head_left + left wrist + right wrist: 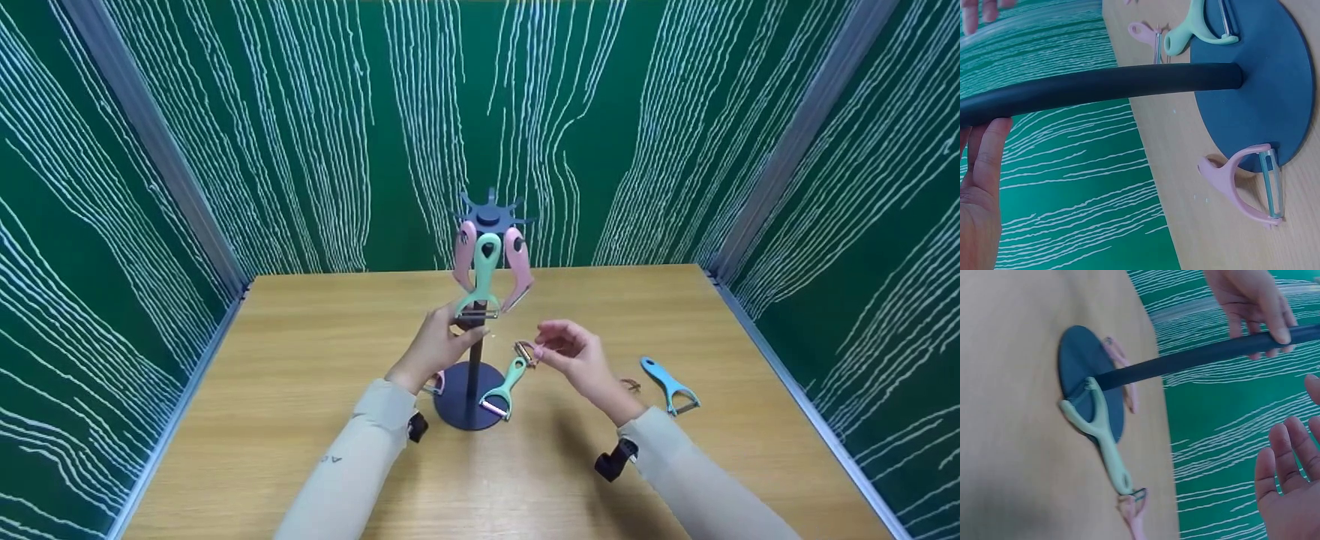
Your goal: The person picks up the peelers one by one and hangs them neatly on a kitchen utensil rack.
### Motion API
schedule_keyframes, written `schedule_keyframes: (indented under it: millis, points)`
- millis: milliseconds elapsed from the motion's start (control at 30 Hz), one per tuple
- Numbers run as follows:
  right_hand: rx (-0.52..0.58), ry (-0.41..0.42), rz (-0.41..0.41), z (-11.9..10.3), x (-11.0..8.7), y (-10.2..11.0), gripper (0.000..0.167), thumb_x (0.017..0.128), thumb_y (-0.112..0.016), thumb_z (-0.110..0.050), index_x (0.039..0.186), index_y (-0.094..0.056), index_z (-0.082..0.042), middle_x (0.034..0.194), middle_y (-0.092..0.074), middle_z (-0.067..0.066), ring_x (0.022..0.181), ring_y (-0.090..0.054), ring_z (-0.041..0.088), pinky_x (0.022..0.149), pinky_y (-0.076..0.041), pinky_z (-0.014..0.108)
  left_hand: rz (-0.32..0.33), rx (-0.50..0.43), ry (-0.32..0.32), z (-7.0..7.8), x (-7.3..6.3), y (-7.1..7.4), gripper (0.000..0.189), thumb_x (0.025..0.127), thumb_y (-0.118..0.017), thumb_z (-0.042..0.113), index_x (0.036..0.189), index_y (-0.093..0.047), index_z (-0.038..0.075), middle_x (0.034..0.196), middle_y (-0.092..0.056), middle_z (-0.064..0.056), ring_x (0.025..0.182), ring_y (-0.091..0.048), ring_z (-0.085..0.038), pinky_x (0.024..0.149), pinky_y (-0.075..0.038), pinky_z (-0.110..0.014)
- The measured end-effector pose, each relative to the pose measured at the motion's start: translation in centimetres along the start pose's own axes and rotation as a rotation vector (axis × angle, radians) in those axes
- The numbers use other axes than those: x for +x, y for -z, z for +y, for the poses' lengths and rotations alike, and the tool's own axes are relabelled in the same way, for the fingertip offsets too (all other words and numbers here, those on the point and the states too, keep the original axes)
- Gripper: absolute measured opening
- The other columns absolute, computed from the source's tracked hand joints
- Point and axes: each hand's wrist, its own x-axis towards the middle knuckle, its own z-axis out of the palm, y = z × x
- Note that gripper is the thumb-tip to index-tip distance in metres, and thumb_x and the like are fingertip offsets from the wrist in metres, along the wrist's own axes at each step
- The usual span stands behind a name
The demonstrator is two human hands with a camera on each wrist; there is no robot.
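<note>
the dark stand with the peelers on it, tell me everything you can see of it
The stand is matte dark blue-grey: a round flat base on the wooden table, a slim upright pole, and a spoked top. Two pink peelers and a green peeler hang from the spokes. The left hand grips the pole; a second green peeler lies across the base.

A light wooden surface [300, 390] sits boxed in on three sides by green walls [315, 112] streaked with wavy white lines, with grey metal posts [150, 142] at the corners.
</note>
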Motion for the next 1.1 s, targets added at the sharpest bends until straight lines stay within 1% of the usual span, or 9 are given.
schedule_keyframes:
  millis: [133, 233, 433, 500, 600, 767, 900, 1000, 1100]
  points:
    - [-0.040, -0.047, -0.021, 0.9, -0.4, -0.6, 0.039, 0.096, -0.081, -0.005, 0.134, -0.069, 0.000, 0.120, -0.074, 0.020, 0.106, -0.068, 0.018, 0.089, -0.058, 0.021, 0.000, -0.002, 0.009, 0.0, 0.0, -0.1, 0.043, 0.107, -0.072, 0.023, 0.148, -0.063, 0.023, 0.141, -0.072, -0.006, 0.134, -0.068, -0.031, 0.112, -0.054, -0.064]
    - [-0.036, -0.051, -0.043, 1.5, -0.6, -1.1, 0.041, 0.097, -0.081, -0.005, 0.135, -0.068, 0.001, 0.122, -0.072, 0.021, 0.107, -0.067, 0.018, 0.089, -0.057, 0.021, -0.003, -0.001, 0.002, 0.0, 0.0, 0.0, 0.043, 0.107, -0.072, 0.025, 0.149, -0.063, 0.023, 0.142, -0.072, -0.006, 0.134, -0.068, -0.031, 0.112, -0.053, -0.064]
    - [-0.008, 0.048, -0.064, 3.2, -0.8, -2.2, 0.042, 0.093, -0.079, 0.005, 0.131, -0.064, 0.017, 0.114, -0.070, 0.034, 0.095, -0.067, 0.007, 0.084, -0.057, 0.020, 0.003, 0.010, -0.004, 0.0, 0.0, 0.0, 0.045, 0.107, -0.072, 0.024, 0.150, -0.062, 0.024, 0.134, -0.074, -0.003, 0.124, -0.069, -0.026, 0.107, -0.057, -0.057]
    - [-0.002, 0.058, -0.079, 3.8, -0.9, -2.5, 0.042, 0.092, -0.079, 0.007, 0.129, -0.064, 0.018, 0.113, -0.069, 0.037, 0.092, -0.067, 0.005, 0.083, -0.057, 0.020, 0.006, 0.012, 0.002, 0.0, -0.1, 0.0, 0.045, 0.106, -0.073, 0.024, 0.150, -0.062, 0.026, 0.134, -0.074, -0.002, 0.123, -0.069, -0.026, 0.107, -0.057, -0.056]
    - [-0.018, 0.049, -0.108, 4.4, -1.1, -3.0, 0.041, 0.092, -0.079, 0.006, 0.129, -0.065, 0.015, 0.112, -0.069, 0.035, 0.090, -0.067, 0.006, 0.082, -0.057, 0.021, 0.005, 0.002, 0.017, 0.0, -0.1, 0.0, 0.045, 0.106, -0.073, 0.025, 0.150, -0.062, 0.028, 0.136, -0.074, -0.002, 0.127, -0.069, -0.027, 0.108, -0.057, -0.059]
    - [-0.036, 0.030, -0.149, 5.5, -1.2, -3.5, 0.043, 0.091, -0.080, 0.005, 0.130, -0.064, 0.015, 0.113, -0.067, 0.037, 0.090, -0.067, 0.008, 0.083, -0.057, 0.023, -0.001, -0.012, 0.028, -0.1, -0.1, 0.0, 0.045, 0.106, -0.073, 0.026, 0.149, -0.062, 0.029, 0.141, -0.072, -0.003, 0.135, -0.068, -0.030, 0.111, -0.054, -0.064]
    - [-0.039, 0.005, -0.171, 6.4, -1.2, -3.9, 0.046, 0.091, -0.079, 0.004, 0.131, -0.062, 0.017, 0.114, -0.065, 0.039, 0.088, -0.066, 0.007, 0.082, -0.056, 0.022, 0.000, -0.012, 0.024, -0.1, -0.1, 0.0, 0.046, 0.106, -0.073, 0.025, 0.150, -0.061, 0.027, 0.142, -0.072, -0.004, 0.136, -0.067, -0.031, 0.111, -0.055, -0.063]
    - [-0.057, -0.005, -0.198, 6.9, -1.2, -4.0, 0.048, 0.091, -0.079, 0.005, 0.133, -0.060, 0.019, 0.115, -0.065, 0.037, 0.088, -0.066, 0.009, 0.081, -0.055, 0.022, 0.002, -0.014, 0.026, -0.1, -0.1, 0.0, 0.046, 0.106, -0.073, 0.024, 0.151, -0.061, 0.024, 0.142, -0.072, -0.005, 0.136, -0.067, -0.032, 0.110, -0.055, -0.063]
    - [-0.090, -0.006, -0.234, 7.4, -1.1, -4.2, 0.049, 0.091, -0.079, 0.006, 0.134, -0.059, 0.018, 0.115, -0.065, 0.037, 0.089, -0.066, 0.012, 0.081, -0.056, 0.022, 0.001, -0.011, 0.025, -0.1, 0.0, 0.0, 0.047, 0.106, -0.073, 0.024, 0.151, -0.061, 0.024, 0.142, -0.072, -0.006, 0.136, -0.067, -0.031, 0.110, -0.055, -0.062]
